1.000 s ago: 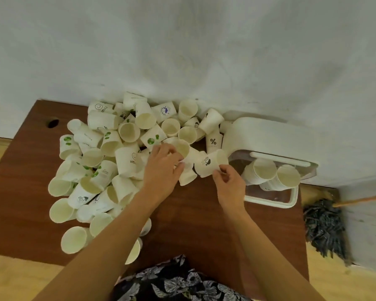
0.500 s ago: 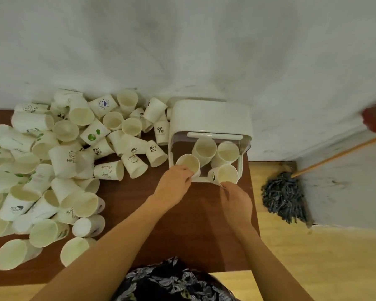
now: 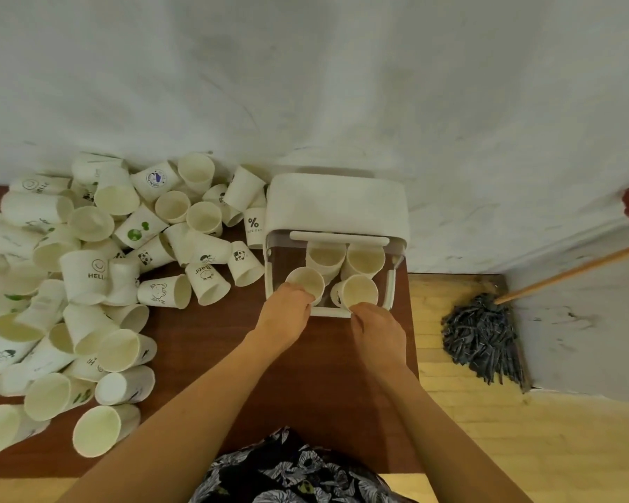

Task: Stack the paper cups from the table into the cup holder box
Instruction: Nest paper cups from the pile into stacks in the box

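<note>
We see a white plastic cup holder box [image 3: 336, 208] with rounded corners at the right end of the brown wood-grain counter [image 3: 204, 343], against the wall. Four cream paper cup mouths show inside. Our left hand [image 3: 285, 315] grips the front-left cup [image 3: 305, 281] and our right hand [image 3: 376, 330] grips the front-right cup [image 3: 360, 292] — fingers curl round them, tips hidden. A loose pile of paper cups [image 3: 88, 285] lies tumbled to the left, cut off at the edge; readable prints: "HELL", "Bear", "%". A grey string mop [image 3: 482, 339] rests on the yellow floor.
</note>
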A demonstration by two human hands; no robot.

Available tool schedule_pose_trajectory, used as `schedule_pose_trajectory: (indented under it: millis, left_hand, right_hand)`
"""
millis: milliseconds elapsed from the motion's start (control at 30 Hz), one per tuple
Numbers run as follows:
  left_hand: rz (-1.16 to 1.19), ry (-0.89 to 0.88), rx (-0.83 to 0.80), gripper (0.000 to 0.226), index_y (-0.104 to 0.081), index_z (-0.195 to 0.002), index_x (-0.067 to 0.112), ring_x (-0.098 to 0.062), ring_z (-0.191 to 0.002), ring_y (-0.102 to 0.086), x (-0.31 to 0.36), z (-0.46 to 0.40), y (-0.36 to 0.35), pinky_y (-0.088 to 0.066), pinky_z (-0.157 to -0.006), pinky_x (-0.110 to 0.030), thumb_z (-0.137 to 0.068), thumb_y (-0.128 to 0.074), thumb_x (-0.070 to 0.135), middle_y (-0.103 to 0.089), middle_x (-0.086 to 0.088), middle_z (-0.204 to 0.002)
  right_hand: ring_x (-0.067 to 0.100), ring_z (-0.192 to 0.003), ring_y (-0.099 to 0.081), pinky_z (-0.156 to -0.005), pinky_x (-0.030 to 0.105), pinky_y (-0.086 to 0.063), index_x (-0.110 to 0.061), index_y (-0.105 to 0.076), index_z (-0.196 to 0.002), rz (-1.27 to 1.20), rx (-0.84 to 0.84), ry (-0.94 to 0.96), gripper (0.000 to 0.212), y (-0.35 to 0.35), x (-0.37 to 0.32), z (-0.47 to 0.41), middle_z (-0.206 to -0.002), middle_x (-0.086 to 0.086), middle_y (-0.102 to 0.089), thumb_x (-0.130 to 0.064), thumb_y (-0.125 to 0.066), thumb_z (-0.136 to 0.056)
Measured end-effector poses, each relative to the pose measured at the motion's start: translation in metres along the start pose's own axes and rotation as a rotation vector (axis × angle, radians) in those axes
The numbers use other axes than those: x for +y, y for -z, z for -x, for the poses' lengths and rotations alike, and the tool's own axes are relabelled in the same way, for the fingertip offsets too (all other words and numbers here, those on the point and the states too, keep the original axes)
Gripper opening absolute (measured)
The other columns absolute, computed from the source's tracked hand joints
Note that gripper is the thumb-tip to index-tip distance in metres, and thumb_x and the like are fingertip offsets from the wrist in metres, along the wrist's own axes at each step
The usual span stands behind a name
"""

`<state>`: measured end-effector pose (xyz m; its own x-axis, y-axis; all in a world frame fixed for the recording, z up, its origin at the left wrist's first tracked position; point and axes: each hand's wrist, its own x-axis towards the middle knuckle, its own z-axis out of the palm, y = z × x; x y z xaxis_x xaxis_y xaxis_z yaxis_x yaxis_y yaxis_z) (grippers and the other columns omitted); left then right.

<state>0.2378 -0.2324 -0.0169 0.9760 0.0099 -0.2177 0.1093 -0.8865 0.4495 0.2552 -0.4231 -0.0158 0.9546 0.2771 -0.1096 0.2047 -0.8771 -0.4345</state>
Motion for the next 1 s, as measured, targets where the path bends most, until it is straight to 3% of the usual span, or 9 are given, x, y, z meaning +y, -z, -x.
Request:
schedule_pose_trajectory:
  millis: [167,333,467,633,767,1000]
  left_hand:
    - [-0.063,0.071,-0.018,0.021,-0.070,-0.096,0.013,-0.024,-0.098,-0.057,-0.015,0.000,0.000,-0.051,-0.082,-0.036,-0.093,-0.049,0.014,-0.065,-0.006,-0.100]
    - [-0.198,0.120,-0.107,0.020,-0.067,-0.107,0.016,-0.025,-0.110,-0.053,-0.027,-0.006,-0.001,-0.045,-0.088,-0.036,-0.093,-0.055,0.019,-0.062,-0.004,-0.113]
    - [-0.159,0.099,-0.122,0.025,-0.066,-0.111,0.014,-0.026,-0.111,-0.053,-0.026,-0.008,-0.005,-0.046,-0.089,-0.038,-0.094,-0.049,0.019,-0.061,-0.006,-0.116]
    - [0.003,0.064,0.050,0.029,-0.066,-0.116,0.015,-0.023,-0.115,-0.051,-0.036,0.004,0.006,-0.049,-0.087,-0.038,-0.088,-0.058,0.018,-0.060,-0.001,-0.121]
    - [0.042,0.111,0.194,0.022,-0.070,-0.106,0.014,-0.023,-0.109,-0.054,-0.059,0.026,0.023,-0.047,-0.078,-0.034,-0.087,-0.060,0.017,-0.062,-0.001,-0.116]
    - [0.070,0.210,0.201,0.024,-0.067,-0.111,0.017,-0.018,-0.100,-0.057,-0.097,0.058,0.046,-0.047,-0.077,-0.032,-0.092,-0.054,0.023,-0.062,0.002,-0.108]
  right_hand:
    - [0.018,-0.096,-0.063,-0.074,0.034,-0.054,-0.018,-0.072,-0.108,-0.007,-0.018,0.039,0.018,-0.007,-0.011,-0.005,-0.105,-0.004,-0.072,-0.019,-0.059,-0.095]
    - [0.017,-0.091,-0.065,-0.072,0.032,-0.055,-0.017,-0.074,-0.102,-0.004,0.113,0.058,0.015,-0.003,-0.027,0.001,-0.099,-0.003,-0.073,-0.019,-0.068,-0.089]
    - [0.013,-0.087,-0.065,-0.070,0.026,-0.053,-0.018,-0.074,-0.099,-0.053,0.180,0.094,0.012,-0.001,-0.040,0.012,-0.095,-0.005,-0.073,-0.019,-0.070,-0.087]
    - [0.012,-0.090,-0.066,-0.073,0.023,-0.051,-0.018,-0.073,-0.104,-0.078,0.180,0.139,0.015,-0.004,-0.057,0.016,-0.100,-0.006,-0.073,-0.019,-0.069,-0.089]
    - [0.015,-0.095,-0.065,-0.071,0.029,-0.055,-0.018,-0.072,-0.106,-0.083,0.145,0.158,0.017,-0.014,-0.075,0.009,-0.104,-0.004,-0.073,-0.018,-0.068,-0.090]
    - [0.022,-0.103,-0.062,-0.079,0.034,-0.051,-0.016,-0.073,-0.107,0.023,0.001,0.094,0.017,-0.036,-0.095,-0.008,-0.107,-0.001,-0.072,-0.019,-0.061,-0.095]
